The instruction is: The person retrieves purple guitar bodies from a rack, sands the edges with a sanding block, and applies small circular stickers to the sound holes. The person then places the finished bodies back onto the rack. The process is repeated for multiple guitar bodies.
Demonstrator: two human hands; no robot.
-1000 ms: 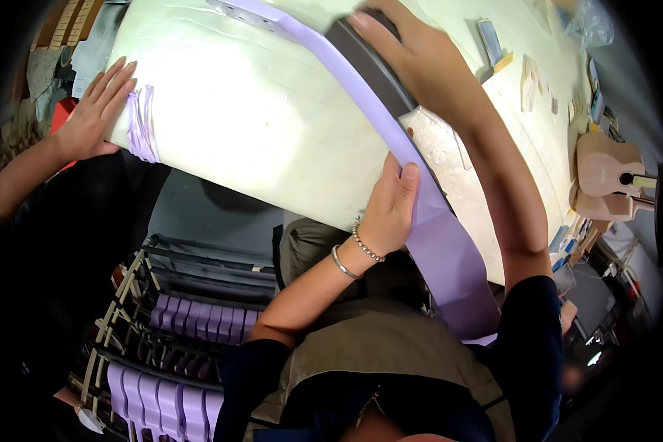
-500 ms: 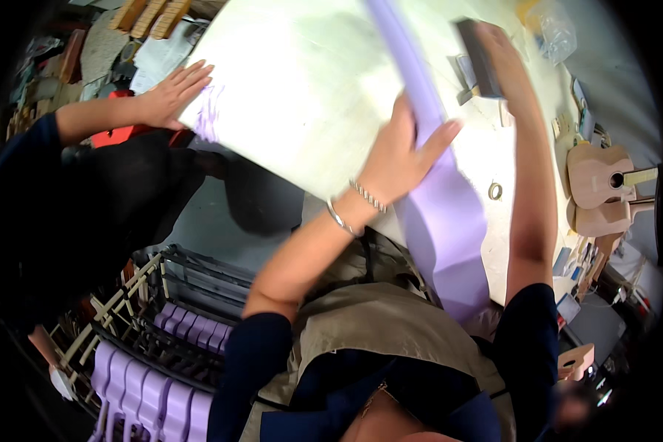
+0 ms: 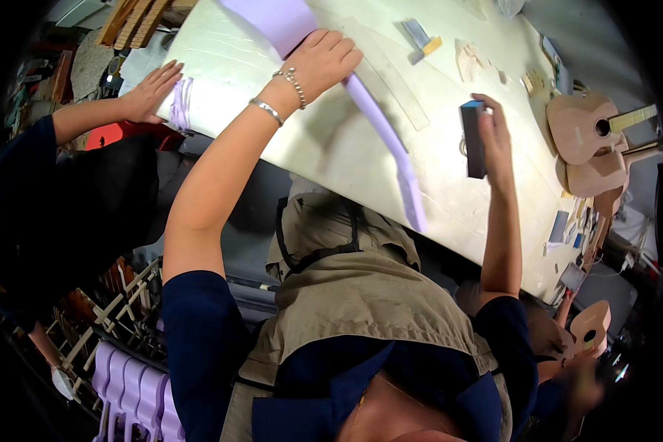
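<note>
A light purple ukulele (image 3: 276, 22) lies across the table, its body running out past the top of the view. Its neck (image 3: 379, 118) points back toward me, with the headstock (image 3: 411, 195) close to the table's near edge. My left hand (image 3: 318, 62) is closed around the neck near the body, and my wrist wears two bracelets. To the right of the headstock, my right hand (image 3: 498, 140) grips a dark sanding block (image 3: 474, 140) with a blue end. That block is apart from the ukulele.
The pale table (image 3: 317, 166) has a clear flat strip (image 3: 390, 74) and a small grey block (image 3: 418, 33) on it. At left, a co-worker's hand (image 3: 146, 92) rests near purple strips (image 3: 181, 104). Purple instruments (image 3: 136, 383) hang lower left; unpainted guitars (image 3: 582, 129) stand right.
The ukulele has been swung round: its body was near me and now lies far away, the headstock toward me. My left hand moved away and left; my right hand came nearer with the block.
</note>
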